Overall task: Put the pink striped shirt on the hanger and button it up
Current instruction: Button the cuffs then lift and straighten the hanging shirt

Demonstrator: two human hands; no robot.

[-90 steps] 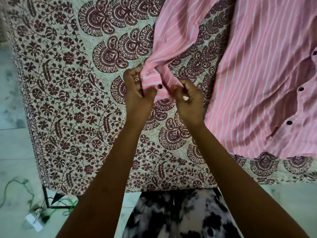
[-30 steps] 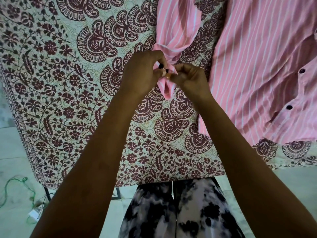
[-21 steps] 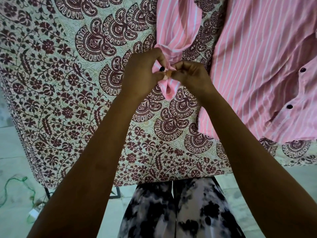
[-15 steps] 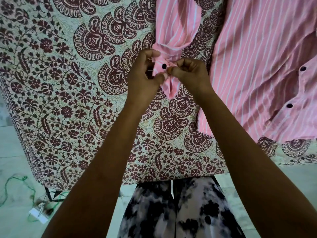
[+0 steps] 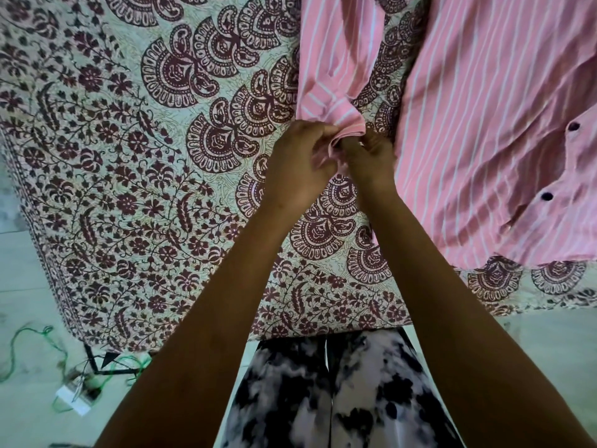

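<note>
Now that the cuff button has vanished between my fingers (image 5: 318, 137), both hands pinch the sleeve cuff (image 5: 336, 119) shut, so it's probably fastened.

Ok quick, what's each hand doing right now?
Left hand: fingers curled, pinching the shirt cuff.
Right hand: fingers curled, pinching the same cuff.

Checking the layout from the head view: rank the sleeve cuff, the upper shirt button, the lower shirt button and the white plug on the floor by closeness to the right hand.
From the right hand:
1. Sleeve cuff, pinched in its fingers.
2. Lower shirt button, right; the upper shirt button is too close to call against it.
3. White plug, floor, far lower left.
</note>
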